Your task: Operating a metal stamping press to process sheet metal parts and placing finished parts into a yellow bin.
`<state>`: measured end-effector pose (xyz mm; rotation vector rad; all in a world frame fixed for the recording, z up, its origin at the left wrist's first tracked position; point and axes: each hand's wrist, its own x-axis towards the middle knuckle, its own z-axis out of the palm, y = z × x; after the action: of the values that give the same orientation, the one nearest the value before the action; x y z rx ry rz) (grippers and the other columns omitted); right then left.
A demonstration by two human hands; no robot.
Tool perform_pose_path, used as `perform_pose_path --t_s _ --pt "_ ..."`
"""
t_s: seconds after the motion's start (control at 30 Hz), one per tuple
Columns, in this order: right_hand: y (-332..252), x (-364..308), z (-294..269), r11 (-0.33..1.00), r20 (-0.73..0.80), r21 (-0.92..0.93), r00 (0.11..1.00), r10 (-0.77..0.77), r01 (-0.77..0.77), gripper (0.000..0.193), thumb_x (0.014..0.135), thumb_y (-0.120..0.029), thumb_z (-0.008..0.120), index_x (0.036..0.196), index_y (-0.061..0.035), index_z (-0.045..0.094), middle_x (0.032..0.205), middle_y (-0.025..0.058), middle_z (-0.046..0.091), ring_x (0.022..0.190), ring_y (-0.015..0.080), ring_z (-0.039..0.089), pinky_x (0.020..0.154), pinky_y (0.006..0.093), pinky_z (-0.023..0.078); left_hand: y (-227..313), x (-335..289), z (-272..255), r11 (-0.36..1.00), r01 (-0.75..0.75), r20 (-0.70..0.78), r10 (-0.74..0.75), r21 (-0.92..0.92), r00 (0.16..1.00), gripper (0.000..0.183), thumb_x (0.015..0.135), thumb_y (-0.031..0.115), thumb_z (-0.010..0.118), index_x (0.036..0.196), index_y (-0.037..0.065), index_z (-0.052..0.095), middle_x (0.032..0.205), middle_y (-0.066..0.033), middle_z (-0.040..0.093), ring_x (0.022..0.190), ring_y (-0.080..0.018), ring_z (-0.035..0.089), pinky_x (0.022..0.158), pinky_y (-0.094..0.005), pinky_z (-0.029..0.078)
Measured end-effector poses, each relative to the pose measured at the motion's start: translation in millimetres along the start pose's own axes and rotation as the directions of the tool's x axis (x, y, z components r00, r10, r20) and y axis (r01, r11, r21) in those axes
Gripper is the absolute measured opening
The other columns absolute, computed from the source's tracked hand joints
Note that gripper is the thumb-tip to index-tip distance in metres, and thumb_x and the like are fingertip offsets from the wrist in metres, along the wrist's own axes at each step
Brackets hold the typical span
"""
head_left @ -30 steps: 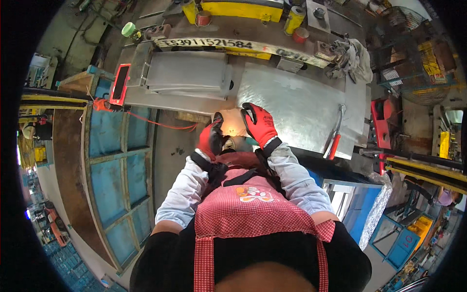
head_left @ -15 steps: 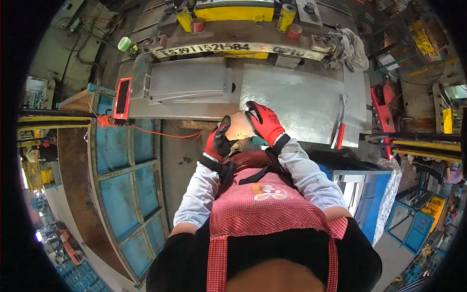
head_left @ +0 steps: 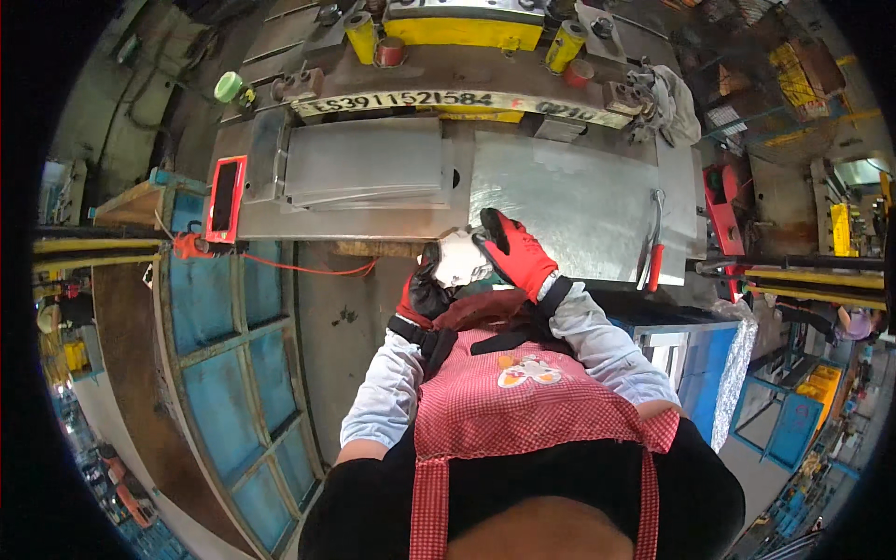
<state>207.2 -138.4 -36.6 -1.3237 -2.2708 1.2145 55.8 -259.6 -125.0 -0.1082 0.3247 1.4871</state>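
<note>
Between my gloved hands is a small bright, pale flat piece with an uneven lower edge (head_left: pixel 462 259), held in front of the bench's near edge; it looks like sheet metal. On its left side, my left hand (head_left: pixel 425 291), in a red and black glove, has its fingers closed round the edge. My right hand (head_left: pixel 515 252), gloved the same way, grips the opposite side with thumb and fingers. Beyond my right hand lies a large shiny metal sheet (head_left: pixel 569 205). A stack of grey metal plates (head_left: pixel 364 159) rests on the bench to the left.
Red-handled pliers (head_left: pixel 655 266) lie on the sheet's right side. A phone in a red case (head_left: pixel 225 201) lies at the bench's left end. Behind stands a press die with yellow blocks (head_left: pixel 467 33); a grey cloth (head_left: pixel 674 105) hangs at its right. A blue-panelled frame (head_left: pixel 215 341) stands left.
The held piece has turned from tan-looking to bright white as its tilt changed. Both hands have shifted slightly down and remain on it. The whole view has moved a little.
</note>
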Motion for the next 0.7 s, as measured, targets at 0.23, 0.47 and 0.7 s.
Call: perform_pose_path --t_s 0.23,0.47,0.7 --pt "7.6 6.2 14.2 0.899 0.141 0.427 0.989 0.041 -0.098 0.048 0.074 -0.036 0.066 0.105 -0.0009 0.056 0.095 0.0170 0.061 0.090 0.0269 0.059 0.079 0.0347 0.045 5.9 -8.2 39.1 0.994 0.114 0.134 -0.113 0.002 0.984 0.046 0.090 0.031 0.047 0.130 0.008 0.039 0.128 -0.0071 0.047 0.116 -0.0212 0.047 0.098 -0.0399 0.039" --pt "-12.9 -47.1 23.4 0.908 -0.084 0.418 0.995 0.056 -0.016 0.060 0.072 -0.042 0.066 0.116 -0.0036 0.050 0.110 0.0255 0.050 0.103 0.0378 0.050 0.089 0.0405 0.040 34.8 -69.6 0.6 0.853 0.024 -0.241 0.120 0.522 0.963 0.047 0.090 0.025 0.045 0.131 0.003 0.036 0.129 -0.0105 0.044 0.116 -0.0251 0.045 0.099 -0.0356 0.036" --pt "9.0 -93.8 12.4 0.776 -0.178 0.623 0.949 0.260 -0.096 0.061 0.074 -0.043 0.064 0.117 -0.0042 0.047 0.106 0.0249 0.050 0.098 0.0388 0.051 0.084 0.0411 0.041 -0.1 -78.1 75.7 0.065 0.068 -0.082 0.251 0.996 0.964 0.049 0.088 0.017 0.047 0.134 0.005 0.034 0.133 -0.0102 0.039 0.120 -0.0226 0.039 0.097 -0.0376 0.034"
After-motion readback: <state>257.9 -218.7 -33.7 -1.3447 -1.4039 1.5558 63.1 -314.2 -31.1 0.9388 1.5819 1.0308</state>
